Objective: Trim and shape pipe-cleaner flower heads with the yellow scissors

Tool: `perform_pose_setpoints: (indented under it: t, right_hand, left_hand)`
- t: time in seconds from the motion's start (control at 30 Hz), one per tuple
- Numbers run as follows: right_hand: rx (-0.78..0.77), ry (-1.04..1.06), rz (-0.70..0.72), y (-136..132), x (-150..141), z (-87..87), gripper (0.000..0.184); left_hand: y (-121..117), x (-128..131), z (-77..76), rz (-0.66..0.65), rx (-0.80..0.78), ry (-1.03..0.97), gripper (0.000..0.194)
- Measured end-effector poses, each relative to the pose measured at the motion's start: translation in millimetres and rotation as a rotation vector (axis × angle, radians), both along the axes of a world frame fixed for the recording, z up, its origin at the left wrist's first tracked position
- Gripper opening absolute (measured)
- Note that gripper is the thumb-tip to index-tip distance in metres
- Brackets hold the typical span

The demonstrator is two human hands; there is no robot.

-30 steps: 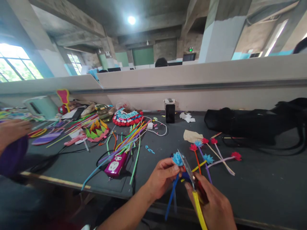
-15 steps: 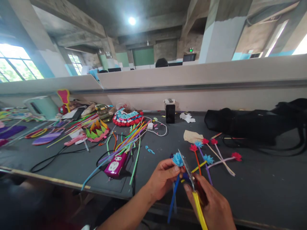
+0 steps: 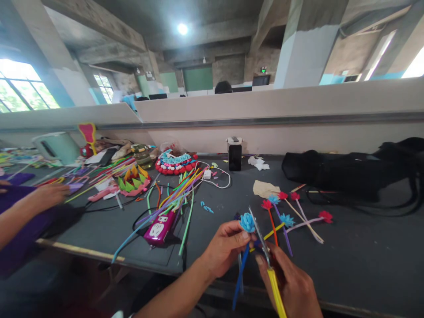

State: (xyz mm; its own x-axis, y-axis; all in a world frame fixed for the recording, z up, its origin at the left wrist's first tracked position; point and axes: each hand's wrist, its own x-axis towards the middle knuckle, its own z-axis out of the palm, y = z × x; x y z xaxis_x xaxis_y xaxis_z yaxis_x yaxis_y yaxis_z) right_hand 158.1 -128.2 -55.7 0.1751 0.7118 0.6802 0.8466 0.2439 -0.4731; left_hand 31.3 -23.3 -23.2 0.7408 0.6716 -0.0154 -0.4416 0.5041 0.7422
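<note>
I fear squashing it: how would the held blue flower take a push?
The blue flower probably crushes easily, given its layered petals. The slender stem below probably bends. The left hand pinches it, so it's likely light.

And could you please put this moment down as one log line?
left hand: holds blue flower | right hand: holds yellow-handled scissors beside that flower | table: red and blue flowers lie beyond right hand

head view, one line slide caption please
Left hand holds a blue flower while the right hand holds yellow-handled scissors beside it.
</note>
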Motion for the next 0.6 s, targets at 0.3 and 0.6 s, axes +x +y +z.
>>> perform_pose_setpoints:
  t: [0.3,0.6]
  right_hand:
    - [0.051,-0.043,-0.06,-1.8,2.8,-8.8,0.023]
    - [0.07,-0.04,-0.206,2.2,7.0,-0.5,0.034]
  left_hand:
    - [-0.9,-1.7,4.6,0.013,0.04,0.012,0.019]
    - [5.1,-3.6,8.8,0.046,0.046,-0.068,0.015]
